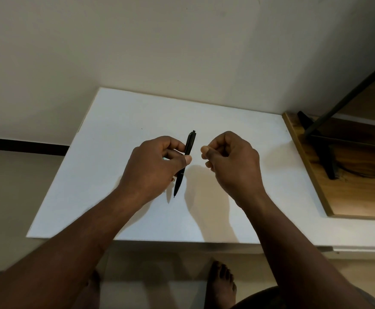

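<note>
Closest to the camera are two bare feet (222, 284) on a smooth pale floor (15, 197), the left one mostly hidden behind a forearm. Two bare forearms reach up from there over the table (119, 121), which has a flat, matte white rectangular top with crisp edges.

The left hand (157, 166) holds the pen (189, 144), with its thumb pressed across the barrel and its fingers curled behind. There's just one pen, slim and matte black, with a clip and clicker at the far end. It's tilted over roughly the middle of the table, between the two hands, with the tip pointing back and down close to the surface. I can't tell if it actually touches.

The right hand (233, 166) is just beside the pen but not touching it. Its fingers are clenched in, with the thumb tip against the forefinger and nothing visible in the pinch.

Further right, butted against the table edge, is one wooden board (349, 197) with warm brown grain. A black metal frame (322, 141) made of square bars stands on it. Behind everything is a plain cream wall (137, 41), with one black strip (21, 146) along its foot on the left.
</note>
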Available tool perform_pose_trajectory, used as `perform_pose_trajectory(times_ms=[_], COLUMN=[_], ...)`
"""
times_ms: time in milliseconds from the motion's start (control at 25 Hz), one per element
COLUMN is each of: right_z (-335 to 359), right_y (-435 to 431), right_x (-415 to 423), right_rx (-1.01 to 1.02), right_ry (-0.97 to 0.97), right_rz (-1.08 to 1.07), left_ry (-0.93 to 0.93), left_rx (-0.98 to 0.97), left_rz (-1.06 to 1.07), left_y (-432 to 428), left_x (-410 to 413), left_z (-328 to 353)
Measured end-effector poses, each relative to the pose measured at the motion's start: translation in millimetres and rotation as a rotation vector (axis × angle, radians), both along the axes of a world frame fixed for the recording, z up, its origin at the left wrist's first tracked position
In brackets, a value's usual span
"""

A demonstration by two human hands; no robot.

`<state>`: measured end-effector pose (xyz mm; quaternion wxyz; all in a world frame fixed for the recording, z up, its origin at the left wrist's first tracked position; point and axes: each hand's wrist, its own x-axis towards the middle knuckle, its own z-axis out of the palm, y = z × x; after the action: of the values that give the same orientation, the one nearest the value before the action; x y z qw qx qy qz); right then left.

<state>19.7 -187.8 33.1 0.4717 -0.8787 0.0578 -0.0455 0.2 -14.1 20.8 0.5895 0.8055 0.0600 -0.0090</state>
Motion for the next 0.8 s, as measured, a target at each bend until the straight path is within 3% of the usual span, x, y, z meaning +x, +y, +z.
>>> perform_pose_trajectory(times_ms=[360,800], right_z=[12.9,10.5], right_y=[-5.1,-4.2], right_x=[0.8,2.8], right_rx=[0.452,0.440], right_ry=[0.049,0.056], right_rz=[-0.039,-0.033], left_ry=[-0.015,-0.027], left_rx=[0.036,0.038], left_rz=[-0.029,-0.021], left_y=[-1.7,-1.7], left_x=[-1.4,-1.2], left_z=[-2.8,-2.6])
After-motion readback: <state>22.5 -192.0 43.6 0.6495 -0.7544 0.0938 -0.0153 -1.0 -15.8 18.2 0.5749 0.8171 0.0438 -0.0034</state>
